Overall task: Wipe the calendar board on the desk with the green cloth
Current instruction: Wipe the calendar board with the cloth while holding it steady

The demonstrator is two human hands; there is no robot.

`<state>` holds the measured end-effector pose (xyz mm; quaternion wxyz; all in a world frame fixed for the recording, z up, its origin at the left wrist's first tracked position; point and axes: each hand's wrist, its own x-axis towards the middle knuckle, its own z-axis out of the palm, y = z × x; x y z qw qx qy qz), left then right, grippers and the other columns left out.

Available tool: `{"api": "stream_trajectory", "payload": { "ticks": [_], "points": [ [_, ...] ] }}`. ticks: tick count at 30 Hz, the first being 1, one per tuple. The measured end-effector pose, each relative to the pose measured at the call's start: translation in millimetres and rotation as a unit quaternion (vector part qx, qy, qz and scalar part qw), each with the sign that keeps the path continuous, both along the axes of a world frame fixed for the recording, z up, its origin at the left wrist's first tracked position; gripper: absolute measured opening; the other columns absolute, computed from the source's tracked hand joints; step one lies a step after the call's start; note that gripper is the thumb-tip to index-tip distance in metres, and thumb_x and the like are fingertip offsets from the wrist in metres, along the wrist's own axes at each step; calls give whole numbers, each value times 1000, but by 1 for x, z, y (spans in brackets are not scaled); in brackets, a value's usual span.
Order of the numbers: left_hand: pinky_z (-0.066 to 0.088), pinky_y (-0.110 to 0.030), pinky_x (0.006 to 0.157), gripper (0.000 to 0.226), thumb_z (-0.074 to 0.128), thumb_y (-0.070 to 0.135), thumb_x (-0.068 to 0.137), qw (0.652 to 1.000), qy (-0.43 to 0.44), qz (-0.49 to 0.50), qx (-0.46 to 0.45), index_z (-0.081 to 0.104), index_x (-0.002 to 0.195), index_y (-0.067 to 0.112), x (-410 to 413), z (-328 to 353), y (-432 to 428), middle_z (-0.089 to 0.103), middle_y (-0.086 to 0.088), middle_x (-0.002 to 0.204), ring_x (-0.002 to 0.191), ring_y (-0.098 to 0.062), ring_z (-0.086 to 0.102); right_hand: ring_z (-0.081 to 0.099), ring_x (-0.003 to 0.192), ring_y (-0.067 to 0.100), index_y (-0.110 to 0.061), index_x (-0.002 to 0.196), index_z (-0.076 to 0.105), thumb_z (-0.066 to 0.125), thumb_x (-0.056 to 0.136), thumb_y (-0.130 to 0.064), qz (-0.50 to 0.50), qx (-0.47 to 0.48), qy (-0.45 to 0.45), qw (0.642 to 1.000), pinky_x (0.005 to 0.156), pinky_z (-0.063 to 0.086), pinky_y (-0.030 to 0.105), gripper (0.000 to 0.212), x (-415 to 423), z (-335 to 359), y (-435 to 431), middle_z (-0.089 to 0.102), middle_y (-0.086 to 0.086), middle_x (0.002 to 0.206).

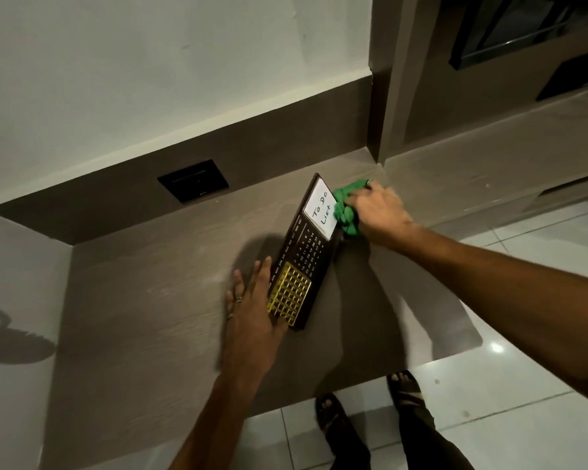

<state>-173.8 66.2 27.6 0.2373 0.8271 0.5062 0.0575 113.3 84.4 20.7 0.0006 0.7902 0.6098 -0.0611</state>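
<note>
A dark brown calendar board [302,252] lies flat on the brown desk [150,317], with a white "To Do List" panel at its far end, date numbers in the middle and a gold grid at its near end. My left hand [252,313] rests flat, fingers spread, on the board's near left edge and the desk beside it. My right hand [377,212] is closed around a bunched green cloth [345,212], which presses against the right edge of the white panel.
A black wall socket plate [193,180] sits in the brown back panel behind the desk. The desk's front edge runs just before my sandalled feet [401,388] on the white tiled floor. A side wall closes the desk's left end.
</note>
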Motion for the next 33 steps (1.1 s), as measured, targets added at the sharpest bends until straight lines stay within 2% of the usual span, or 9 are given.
{"api": "stream_trajectory", "payload": {
  "ticks": [4,6,9,11,15,20,24,29,33],
  "points": [
    [-1,-50,120,110,76,19,81,1000,6,-1,1,-9,145,43,-2,-1,1,3,9,161,144,-14,-18,43,119,27,-15,122,57,57,90,-20,-16,25,17,999,92,37,38,33,-30,-10,-14,59,7,128],
    [-3,-49,121,110,76,18,81,1000,0,-2,5,-10,145,43,-2,0,0,1,11,158,143,-13,-19,44,120,25,-18,122,59,56,90,-24,63,65,31,995,98,36,38,33,-66,-20,-51,60,4,126],
    [0,-51,122,108,75,18,82,1000,-9,7,-3,-9,145,44,-2,1,-2,-3,14,155,144,-13,-18,41,126,27,-21,126,59,61,85,-35,249,6,108,962,104,33,44,43,-125,-13,-101,57,2,133],
    [3,-54,121,108,74,17,82,999,-20,19,-17,-9,146,45,-2,2,-3,-4,14,155,145,-13,-18,39,127,27,-20,131,56,67,82,-24,302,-21,172,937,101,36,46,51,-137,-9,-111,54,1,139],
    [5,-53,119,111,76,17,81,997,-42,48,-45,-5,151,43,1,-2,-4,0,3,164,147,-19,-13,31,137,16,-15,138,51,62,70,8,123,125,350,920,111,31,48,72,-107,10,-108,48,3,145],
    [10,-50,122,106,78,18,79,999,-28,21,-6,5,156,28,-3,-5,-4,8,1,165,151,-17,0,31,140,34,-18,142,45,63,74,5,194,221,218,931,102,37,40,74,-95,13,-70,41,6,151],
    [-3,-43,121,108,76,18,80,1000,-4,-9,5,-3,154,29,-6,-5,-1,-3,7,162,148,-14,-12,34,137,42,-16,142,46,66,79,6,100,195,214,952,98,46,53,70,-98,-9,-68,39,11,152],
    [0,-48,123,103,74,25,83,998,39,-52,25,-1,154,27,-7,-6,2,-7,6,162,149,-19,-15,39,135,39,-15,128,61,81,75,-10,326,243,124,905,105,39,50,57,-129,-30,-86,54,10,140],
    [2,-51,122,105,75,19,81,1000,4,-18,16,2,156,27,-7,-3,1,0,7,159,149,-16,-11,42,132,41,-18,137,52,62,90,-8,221,222,105,944,99,44,48,50,-62,-15,-36,40,12,150]
  ]
}}
